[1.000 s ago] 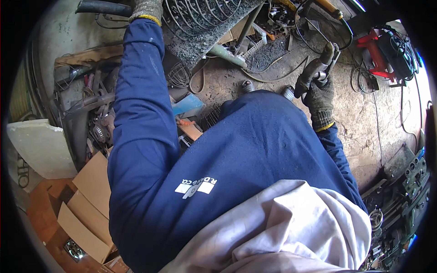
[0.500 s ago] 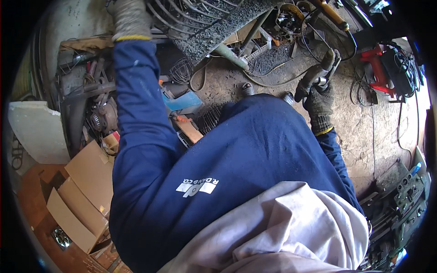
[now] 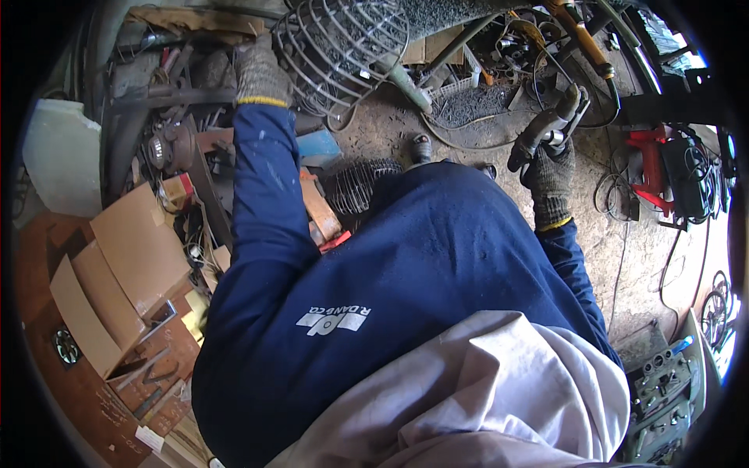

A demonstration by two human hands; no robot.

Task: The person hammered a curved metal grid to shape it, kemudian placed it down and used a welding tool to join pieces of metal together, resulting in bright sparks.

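now | left hand (image 3: 261, 74) grips wire guard (image 3: 343, 51) | right hand (image 3: 550, 168) clenches tool (image 3: 550, 125)

Your wire fan guard (image 3: 343, 51), a domed cage of concentric rings, sits tilted beside the welding torch (image 3: 550, 125), held upright over the dirt floor.

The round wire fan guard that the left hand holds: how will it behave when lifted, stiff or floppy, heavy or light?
The wire fan guard is mostly open gaps between thin rods, so probably light. Its ribs keep an even dome shape, suggesting stiffness. Being round, it might roll if set on edge. The gloved left hand is at its rim.
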